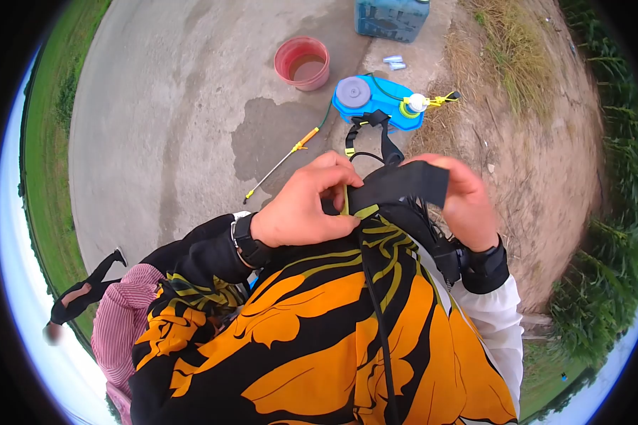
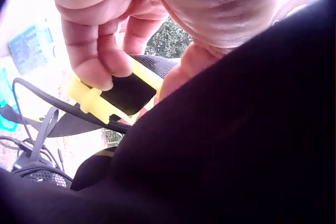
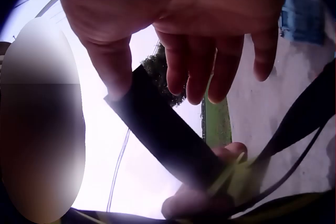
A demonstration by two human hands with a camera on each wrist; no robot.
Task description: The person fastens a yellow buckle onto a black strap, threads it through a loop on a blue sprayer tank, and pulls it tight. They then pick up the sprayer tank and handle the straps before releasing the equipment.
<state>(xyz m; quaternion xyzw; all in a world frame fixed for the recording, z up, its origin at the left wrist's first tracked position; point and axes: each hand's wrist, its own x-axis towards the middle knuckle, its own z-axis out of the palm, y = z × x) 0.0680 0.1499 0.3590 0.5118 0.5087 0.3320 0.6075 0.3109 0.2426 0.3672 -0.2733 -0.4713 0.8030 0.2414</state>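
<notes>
At the wearer's waist, my left hand [image 1: 301, 198] pinches a yellow plastic buckle [image 2: 90, 101] between thumb and fingers. A wide black webbing strap [image 1: 404, 185] runs through this buckle, and its loose end sticks out to the right. My right hand [image 1: 469, 205] is beside that end; in the right wrist view its thumb [image 3: 116, 74] touches the strap end while the other fingers hang nearly straight, apart from it. Beyond the hands, a blue backpack sprayer [image 1: 379, 94] with a grey lid and black straps stands on the ground.
The sprayer's wand [image 1: 283, 163] lies on the concrete. Farther off are a red bucket [image 1: 302, 64] with brownish liquid, a dark teal container [image 1: 392, 20] and small bottles [image 1: 395, 62]. A person [image 1: 85, 294] is at the far left. Dry grass [image 1: 514, 53] borders the right.
</notes>
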